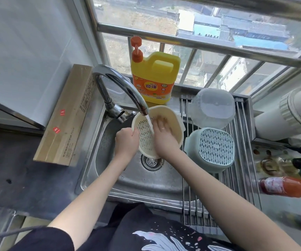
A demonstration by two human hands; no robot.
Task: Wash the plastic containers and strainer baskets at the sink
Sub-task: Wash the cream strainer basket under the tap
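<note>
A cream strainer basket (pixel 171 115) is tilted over the steel sink (pixel 109 145), under water running from the faucet (pixel 120 84). My left hand (pixel 127 140) grips its near-left rim. My right hand (pixel 164 134) lies flat inside the basket, fingers spread against its slotted wall. On the roll-up drying rack (pixel 244 160) to the right, a pale blue strainer basket (pixel 213 148) rests upside down. Behind it stands an overturned clear plastic container (pixel 213 107).
A yellow dish soap jug (pixel 155 78) with an orange pump stands behind the sink on the window ledge. A long cardboard box (pixel 66 116) leans at the left. A red sauce bottle (pixel 287 186) and a white pipe (pixel 291 115) sit at the right.
</note>
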